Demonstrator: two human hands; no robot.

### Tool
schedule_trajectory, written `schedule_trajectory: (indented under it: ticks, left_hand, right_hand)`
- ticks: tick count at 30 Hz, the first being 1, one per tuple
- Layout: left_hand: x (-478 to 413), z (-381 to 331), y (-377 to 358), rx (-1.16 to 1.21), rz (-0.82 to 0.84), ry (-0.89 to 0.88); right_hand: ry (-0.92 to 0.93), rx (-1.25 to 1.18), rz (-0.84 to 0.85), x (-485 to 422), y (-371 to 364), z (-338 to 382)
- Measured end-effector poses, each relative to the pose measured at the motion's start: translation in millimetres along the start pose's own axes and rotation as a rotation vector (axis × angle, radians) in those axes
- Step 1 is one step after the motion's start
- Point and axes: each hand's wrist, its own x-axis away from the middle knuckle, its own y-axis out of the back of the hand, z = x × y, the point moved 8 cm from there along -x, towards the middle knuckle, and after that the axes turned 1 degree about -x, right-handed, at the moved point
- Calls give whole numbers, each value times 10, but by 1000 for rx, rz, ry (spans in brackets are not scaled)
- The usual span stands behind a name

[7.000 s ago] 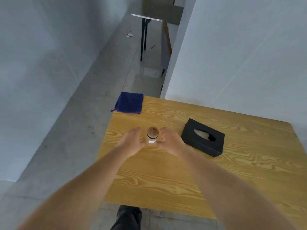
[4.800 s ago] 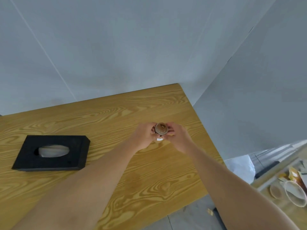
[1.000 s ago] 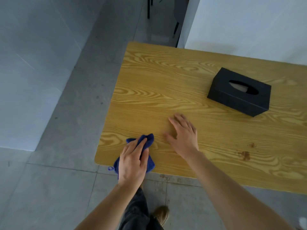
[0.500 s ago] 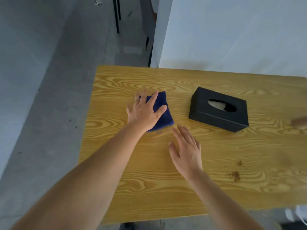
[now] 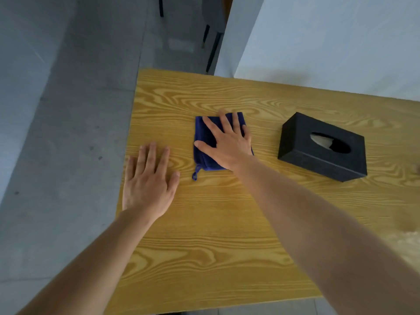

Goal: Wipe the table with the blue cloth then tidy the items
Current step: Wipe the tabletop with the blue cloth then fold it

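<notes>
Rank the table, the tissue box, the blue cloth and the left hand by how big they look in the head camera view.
1. Table, by far the largest.
2. Black tissue box.
3. Left hand and blue cloth: unsure, since the right hand covers much of the cloth and the left hand sits nearer the camera.

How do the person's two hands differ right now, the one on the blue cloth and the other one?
The right hand presses flat on the blue cloth, while the left hand rests on bare wood of the table. The right hand reaches farther out, nearer the black tissue box; the left hand sits closer, by the table's left edge. Both lie palm down with fingers spread, gripping nothing.
</notes>
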Motion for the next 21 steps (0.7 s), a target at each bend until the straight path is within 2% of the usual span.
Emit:
schedule_trajectory:
  ticks: [7,21]
  left_hand:
    - [205,-6,-54,-14,-25,-15]
    - [1340,-248,-220,-10,14,54]
  right_hand:
    - [-61,18,-94,247,-69,-20]
    - [72,-13,-92,1774,-480,18]
